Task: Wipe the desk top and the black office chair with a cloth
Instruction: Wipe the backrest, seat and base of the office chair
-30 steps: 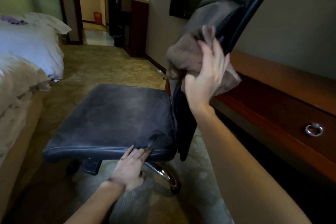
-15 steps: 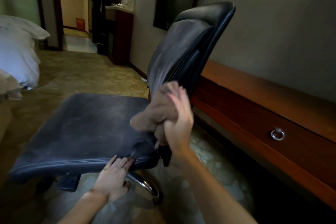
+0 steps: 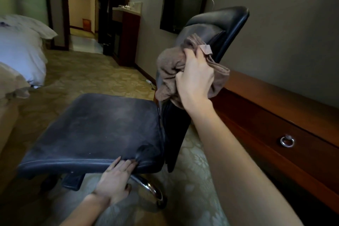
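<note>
right hand (image 3: pixel 197 79) has its fingers (image 3: pixel 190 55) clenched tight around the brown cloth (image 3: pixel 170 66), holding it against the backrest of the black office chair (image 3: pixel 95 130), so the cloth bunches out just left of and under those fingers. left hand (image 3: pixel 114 180) is way down low, fingers (image 3: pixel 126 166) straight and relaxed, laid flat on the seat's front edge near its corner. the wooden bench (image 3: pixel 266 108) runs just right of the right fingers, its ring pull (image 3: pixel 287 141) well below them

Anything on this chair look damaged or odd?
The black office chair's padded seat is clouded with grey patches, dust or wear, and puckers at its edge by the left hand. Nothing looks spilled or broken.
</note>
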{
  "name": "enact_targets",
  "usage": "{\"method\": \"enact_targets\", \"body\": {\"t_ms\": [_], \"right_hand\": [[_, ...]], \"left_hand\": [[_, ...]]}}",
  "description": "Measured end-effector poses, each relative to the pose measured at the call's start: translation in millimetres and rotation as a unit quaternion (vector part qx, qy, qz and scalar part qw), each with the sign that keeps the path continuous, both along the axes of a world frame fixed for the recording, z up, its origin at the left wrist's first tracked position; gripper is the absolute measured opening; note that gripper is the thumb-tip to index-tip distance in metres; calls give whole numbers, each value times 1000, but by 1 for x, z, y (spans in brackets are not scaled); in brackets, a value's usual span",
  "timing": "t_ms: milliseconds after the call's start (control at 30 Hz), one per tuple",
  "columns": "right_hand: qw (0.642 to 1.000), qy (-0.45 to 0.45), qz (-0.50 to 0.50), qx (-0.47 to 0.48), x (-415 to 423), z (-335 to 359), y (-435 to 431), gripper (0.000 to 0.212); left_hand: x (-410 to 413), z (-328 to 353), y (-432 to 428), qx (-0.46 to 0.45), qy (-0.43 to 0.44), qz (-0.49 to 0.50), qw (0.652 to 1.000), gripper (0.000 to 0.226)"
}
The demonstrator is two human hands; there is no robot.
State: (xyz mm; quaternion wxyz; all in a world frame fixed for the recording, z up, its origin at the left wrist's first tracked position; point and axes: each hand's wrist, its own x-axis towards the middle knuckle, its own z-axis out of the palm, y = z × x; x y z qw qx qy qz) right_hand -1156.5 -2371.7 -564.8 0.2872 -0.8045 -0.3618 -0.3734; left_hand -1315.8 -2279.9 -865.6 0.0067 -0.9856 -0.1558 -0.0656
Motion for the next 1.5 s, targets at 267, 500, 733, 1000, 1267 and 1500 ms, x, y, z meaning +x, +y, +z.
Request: {"method": "enact_targets", "body": {"t_ms": [267,500,733,1000,1267,1500], "right_hand": [[969,173,118,130,-31,-84,25,84],[916,266,162,254,-35,-120,17,65],[905,338,146,212,-33,-170,8,39],[833,518,94,168,-29,-219,-21,32],[823,404,164,364,-42,-160,-50,42],[984,-88,85,133,-14,-63,-18,63]], "left_hand": [[1,-7,3,-33,-30,31,999,88],[6,-14,6,-35,-16,51,998,89],[8,-15,4,-42,-25,63,997,89],[17,-14,-1,-19,15,70,997,82],[11,-10,-5,-46,-25,66,996,90],[-1,-9,-1,-50,-19,63,997,90]]}}
